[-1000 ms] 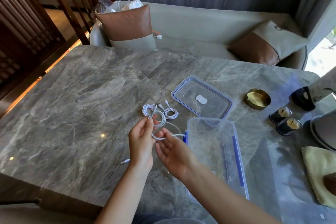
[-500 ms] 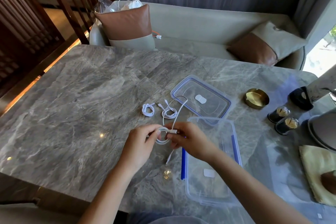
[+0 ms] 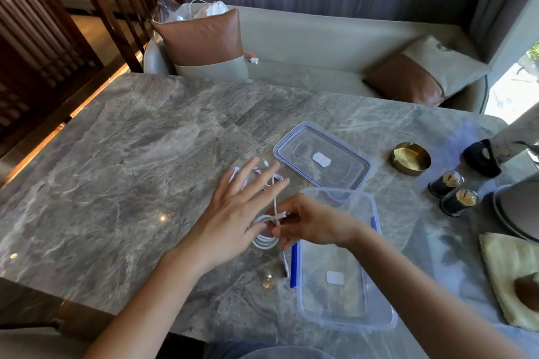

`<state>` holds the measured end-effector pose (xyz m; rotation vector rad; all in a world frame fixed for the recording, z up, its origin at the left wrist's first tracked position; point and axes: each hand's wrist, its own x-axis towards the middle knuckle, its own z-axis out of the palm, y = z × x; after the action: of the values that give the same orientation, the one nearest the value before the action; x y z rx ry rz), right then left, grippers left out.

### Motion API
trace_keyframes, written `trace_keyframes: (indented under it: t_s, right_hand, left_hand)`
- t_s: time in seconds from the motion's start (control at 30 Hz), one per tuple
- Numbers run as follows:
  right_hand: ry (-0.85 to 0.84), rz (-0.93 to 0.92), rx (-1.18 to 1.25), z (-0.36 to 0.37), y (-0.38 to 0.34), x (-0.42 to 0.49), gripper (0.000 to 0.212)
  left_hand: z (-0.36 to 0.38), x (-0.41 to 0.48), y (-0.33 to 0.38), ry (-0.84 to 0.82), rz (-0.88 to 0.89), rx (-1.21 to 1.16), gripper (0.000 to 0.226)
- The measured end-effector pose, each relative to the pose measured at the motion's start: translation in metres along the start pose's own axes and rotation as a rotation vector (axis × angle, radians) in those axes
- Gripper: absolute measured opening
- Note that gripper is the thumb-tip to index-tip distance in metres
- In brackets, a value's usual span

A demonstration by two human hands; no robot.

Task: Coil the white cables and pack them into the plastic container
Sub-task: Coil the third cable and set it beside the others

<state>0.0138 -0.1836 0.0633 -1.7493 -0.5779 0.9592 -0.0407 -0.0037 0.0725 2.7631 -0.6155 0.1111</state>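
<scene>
My right hand pinches a coiled white cable just left of the clear plastic container, which lies open with a blue clip along its left edge. One loose cable end hangs down toward the table beside that clip. My left hand hovers above the coil with fingers spread and holds nothing. Behind my left fingers, two more small white cable bundles lie on the marble table, partly hidden.
The container's lid lies flat behind the container. A brass ashtray, two small dark jars, a black object and a grey plate edge stand at the right. A yellow cloth lies at the near right.
My left hand has let go of the coil and lifted with its fingers spread. My right hand keeps its pinch on the coiled cable, in about the same place.
</scene>
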Motion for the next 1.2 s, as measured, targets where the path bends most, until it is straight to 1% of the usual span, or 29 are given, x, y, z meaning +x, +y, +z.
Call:
trace_keyframes:
  t_s: [0.03, 0.1, 0.17, 0.2, 0.27, 0.33, 0.37, 0.4, 0.5, 0.53, 0.63, 0.7, 0.77, 0.83, 0.9, 1.0, 1.1, 1.2]
  right_hand:
    - [-0.031, 0.008, -0.022, -0.004, -0.002, -0.001, 0.010]
    - [-0.050, 0.010, -0.045, -0.010, -0.004, -0.003, 0.011]
    - [0.001, -0.017, -0.004, -0.015, -0.003, -0.004, 0.012]
    - [0.044, -0.031, 0.051, -0.017, -0.002, -0.005, 0.013]
    - [0.124, -0.056, 0.215, -0.018, 0.000, -0.005, 0.020]
    - [0.194, -0.094, 0.376, -0.015, 0.002, -0.004, 0.026]
    - [0.223, -0.112, 0.433, -0.013, 0.003, -0.004, 0.027]
    - [0.245, -0.128, 0.467, -0.011, 0.003, -0.003, 0.026]
    - [0.259, -0.179, 0.519, -0.004, 0.004, -0.003, 0.022]
    - [0.257, -0.191, 0.537, -0.001, 0.005, -0.002, 0.021]
    - [0.267, -0.216, 0.556, 0.008, 0.006, 0.001, 0.022]
    - [0.306, -0.216, 0.522, 0.012, 0.007, 0.004, 0.022]
    - [0.360, -0.209, 0.484, 0.016, 0.008, 0.006, 0.024]
    - [0.410, -0.195, 0.424, 0.019, 0.008, 0.006, 0.026]
    - [0.426, -0.180, 0.430, 0.021, 0.008, 0.005, 0.026]
    - [0.409, -0.156, 0.482, 0.020, 0.009, 0.003, 0.025]
    - [0.399, -0.137, 0.454, 0.020, 0.011, 0.001, 0.022]
    - [0.416, -0.117, 0.465, 0.024, 0.014, 0.002, 0.021]
  left_hand:
    - [0.000, 0.001, -0.001, -0.026, 0.021, 0.014, 0.066]
    - [-0.001, 0.004, -0.003, -0.003, 0.012, 0.009, 0.041]
    - [0.000, 0.006, -0.005, 0.065, -0.079, -0.040, 0.024]
    - [0.001, 0.006, -0.005, 0.097, -0.156, -0.098, 0.022]
    - [0.007, 0.005, -0.004, 0.142, -0.306, -0.234, 0.028]
    - [0.016, 0.004, 0.001, 0.172, -0.384, -0.351, 0.029]
    - [0.022, 0.003, 0.003, 0.184, -0.421, -0.441, 0.027]
    - [0.025, 0.003, 0.006, 0.195, -0.484, -0.583, 0.026]
    - [0.031, 0.004, 0.018, 0.232, -0.709, -1.117, 0.028]
    - [0.031, 0.003, 0.022, 0.247, -0.761, -1.227, 0.028]
    - [0.033, 0.003, 0.032, 0.285, -0.878, -1.460, 0.027]
    - [0.033, 0.004, 0.037, 0.272, -0.904, -1.590, 0.027]
    - [0.034, 0.006, 0.041, 0.308, -0.905, -1.628, 0.026]
    - [0.036, 0.008, 0.043, 0.389, -0.915, -1.624, 0.025]
    - [0.037, 0.009, 0.046, 0.433, -0.915, -1.631, 0.024]
    - [0.037, 0.009, 0.045, 0.433, -0.947, -1.640, 0.025]
    - [0.036, 0.012, 0.043, 0.422, -0.983, -1.660, 0.028]
    - [0.035, 0.016, 0.041, 0.380, -1.006, -1.741, 0.025]
